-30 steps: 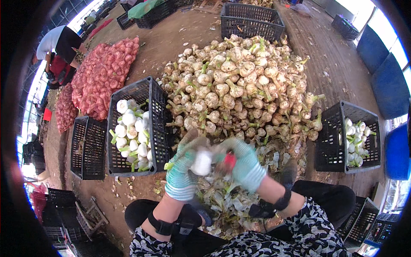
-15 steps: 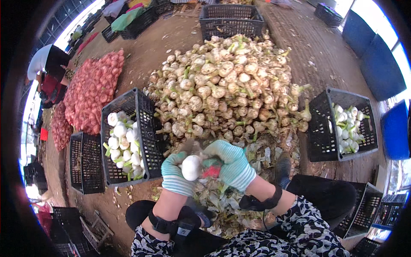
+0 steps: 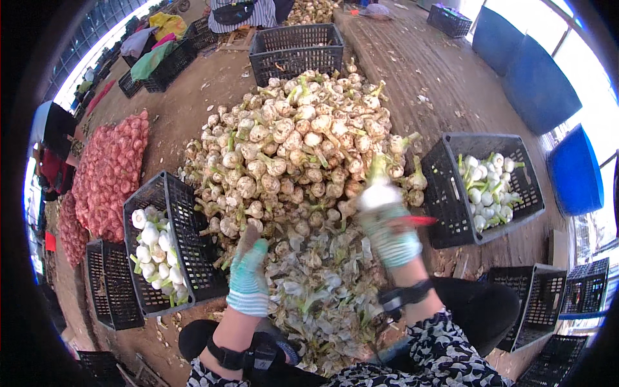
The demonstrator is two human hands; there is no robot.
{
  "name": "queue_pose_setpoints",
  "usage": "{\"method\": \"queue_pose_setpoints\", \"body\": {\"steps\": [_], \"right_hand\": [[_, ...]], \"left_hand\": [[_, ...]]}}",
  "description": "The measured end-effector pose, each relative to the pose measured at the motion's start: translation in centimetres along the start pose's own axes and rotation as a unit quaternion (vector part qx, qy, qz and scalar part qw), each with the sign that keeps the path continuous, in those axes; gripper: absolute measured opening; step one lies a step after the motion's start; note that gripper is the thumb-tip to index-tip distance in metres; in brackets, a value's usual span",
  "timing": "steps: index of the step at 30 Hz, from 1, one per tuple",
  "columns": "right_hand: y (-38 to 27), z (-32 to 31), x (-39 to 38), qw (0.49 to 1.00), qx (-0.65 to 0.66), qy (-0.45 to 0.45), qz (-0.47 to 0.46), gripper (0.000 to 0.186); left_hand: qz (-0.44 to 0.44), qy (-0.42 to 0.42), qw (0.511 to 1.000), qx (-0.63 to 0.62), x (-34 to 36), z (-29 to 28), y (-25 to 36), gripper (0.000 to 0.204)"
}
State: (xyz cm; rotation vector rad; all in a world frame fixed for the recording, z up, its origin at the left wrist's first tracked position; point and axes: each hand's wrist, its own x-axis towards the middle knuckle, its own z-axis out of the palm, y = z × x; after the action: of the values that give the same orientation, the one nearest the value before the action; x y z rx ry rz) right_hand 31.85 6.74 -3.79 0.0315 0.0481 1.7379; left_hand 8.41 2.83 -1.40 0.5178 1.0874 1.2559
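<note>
My right hand, in a striped teal glove, grips a white garlic bulb with a green stalk and a red-handled tool, blurred by motion. My left hand reaches up to the lower edge of the pile of soil-stained garlic, fingers stretched out and stained brown at the tips, holding nothing that I can see. Pale peelings lie between my arms. Black crates of white bulbs stand at left and right of the pile.
An empty-looking crate stands behind the pile. Red mesh sacks of bulbs lie at left, near a bent-over person. Another person is at the far top. Blue containers line the right side, with more crates lower down.
My hands have separated. My right hand has swung rightward and up with the white bulb and red tool. My left hand has dropped the bulb from its grasp. The view has shifted.
</note>
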Motion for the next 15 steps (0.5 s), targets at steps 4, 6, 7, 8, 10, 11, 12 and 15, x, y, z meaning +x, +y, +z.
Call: {"method": "queue_pose_setpoints", "body": {"steps": [4,6,7,8,10,11,12,15], "right_hand": [[-6.5,-3.0,5.2,0.925,-0.335,0.088,-0.155,0.034],[-6.3,-6.1,11.3,0.859,-0.429,0.257,-0.114,0.024],[-5.4,-7.9,14.5,0.793,-0.52,0.297,-0.114,0.02],[-5.0,-9.1,17.7,0.857,-0.415,0.297,-0.073,0.018],[-3.5,-11.5,21.7,0.775,-0.556,0.283,-0.102,0.017],[-2.8,-12.3,22.5,0.71,-0.63,0.295,-0.104,0.016],[-1.9,-12.7,23.2,0.637,-0.698,0.311,-0.105,0.016],[0.2,-12.7,22.1,0.393,-0.873,0.256,-0.133,0.017]], "left_hand": [[-0.034,0.065,0.997,0.011,1.2,-2.0,-0.4,0.039],[-0.058,0.091,0.994,0.016,1.9,-2.8,-0.9,0.036],[-0.06,0.082,0.994,0.035,2.2,-3.2,-1.0,0.036],[-0.08,0.079,0.993,0.038,2.4,-3.6,-1.0,0.035],[-0.081,0.083,0.992,0.053,2.8,-4.0,-0.9,0.033],[-0.082,0.082,0.992,0.046,2.9,-4.1,-0.7,0.033],[-0.099,0.069,0.992,0.045,3.1,-4.1,-0.6,0.034],[-0.126,0.057,0.989,0.046,3.1,-3.8,-0.3,0.036]]}}
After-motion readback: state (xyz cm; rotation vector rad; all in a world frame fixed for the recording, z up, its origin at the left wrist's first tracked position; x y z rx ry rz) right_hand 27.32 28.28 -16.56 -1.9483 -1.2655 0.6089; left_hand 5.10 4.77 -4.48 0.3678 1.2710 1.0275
